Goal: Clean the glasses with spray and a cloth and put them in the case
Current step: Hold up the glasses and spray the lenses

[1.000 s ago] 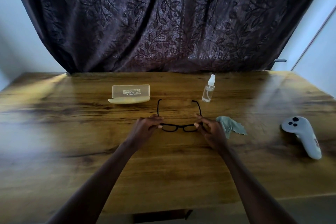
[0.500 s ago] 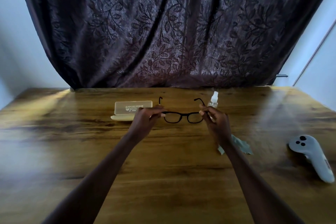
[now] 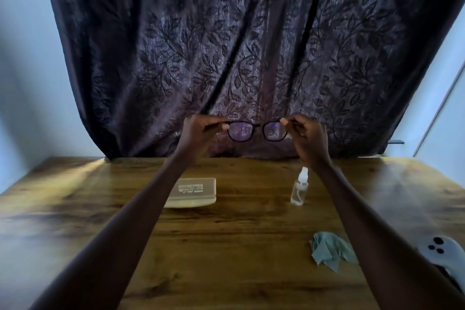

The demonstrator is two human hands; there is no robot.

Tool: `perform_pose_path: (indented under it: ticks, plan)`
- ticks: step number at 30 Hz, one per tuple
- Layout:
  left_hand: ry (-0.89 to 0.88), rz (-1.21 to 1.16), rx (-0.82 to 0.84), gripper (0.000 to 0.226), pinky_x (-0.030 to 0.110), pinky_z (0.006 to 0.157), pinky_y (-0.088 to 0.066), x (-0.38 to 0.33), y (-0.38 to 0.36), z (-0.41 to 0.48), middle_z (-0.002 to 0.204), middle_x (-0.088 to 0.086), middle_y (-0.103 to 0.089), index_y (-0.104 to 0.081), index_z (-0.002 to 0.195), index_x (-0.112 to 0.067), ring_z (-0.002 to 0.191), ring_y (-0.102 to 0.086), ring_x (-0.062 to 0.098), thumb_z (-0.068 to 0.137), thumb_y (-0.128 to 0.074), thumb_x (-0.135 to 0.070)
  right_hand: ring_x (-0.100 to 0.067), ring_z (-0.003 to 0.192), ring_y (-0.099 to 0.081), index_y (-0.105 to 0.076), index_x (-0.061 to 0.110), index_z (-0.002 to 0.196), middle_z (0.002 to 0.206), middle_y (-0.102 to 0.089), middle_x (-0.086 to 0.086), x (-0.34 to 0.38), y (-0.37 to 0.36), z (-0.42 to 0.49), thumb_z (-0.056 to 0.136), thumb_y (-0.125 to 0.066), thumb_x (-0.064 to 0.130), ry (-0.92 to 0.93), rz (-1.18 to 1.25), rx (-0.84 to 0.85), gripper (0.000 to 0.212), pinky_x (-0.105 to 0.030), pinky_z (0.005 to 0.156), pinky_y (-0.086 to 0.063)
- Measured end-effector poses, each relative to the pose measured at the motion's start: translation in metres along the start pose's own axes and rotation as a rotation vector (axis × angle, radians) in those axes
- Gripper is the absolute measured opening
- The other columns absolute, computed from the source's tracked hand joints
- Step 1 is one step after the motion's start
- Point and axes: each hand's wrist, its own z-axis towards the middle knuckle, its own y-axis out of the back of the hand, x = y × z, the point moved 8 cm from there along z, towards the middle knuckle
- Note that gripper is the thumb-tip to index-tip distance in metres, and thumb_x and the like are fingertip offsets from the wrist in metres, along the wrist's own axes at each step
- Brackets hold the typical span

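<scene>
I hold the black-framed glasses [image 3: 257, 131] up in the air in front of the dark curtain, lenses facing me. My left hand [image 3: 198, 133] pinches the left temple and my right hand [image 3: 305, 136] pinches the right temple. Below them on the wooden table [image 3: 226, 259] the cream glasses case [image 3: 192, 192] lies open, partly hidden by my left forearm. The small clear spray bottle [image 3: 299, 187] stands upright to its right. A crumpled grey-green cloth [image 3: 332, 250] lies nearer me, beside my right forearm.
A white controller [image 3: 445, 253] lies at the table's right edge. A dark leaf-patterned curtain [image 3: 239, 45] hangs behind the table's far edge, with pale walls either side.
Both hands have lifted the glasses from the table up to eye height before the curtain. The view has tilted upward.
</scene>
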Motion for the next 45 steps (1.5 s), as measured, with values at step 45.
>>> perform_pose_path:
  ticks: [45]
  plan:
    - [-0.078,0.053,-0.170,0.025,0.007,0.067,-0.046,-0.040,0.034,0.064,0.105,0.024,-0.065,-0.061,0.102,0.007,0.084,-0.064,0.022,0.079,-0.063,0.000,-0.004,0.058,-0.056,-0.056,0.011,0.116,0.081,-0.066,-0.004,-0.001,0.028,0.040,0.089,-0.048,0.037,0.048,-0.039,-0.278,0.038,-0.011,0.044,-0.032]
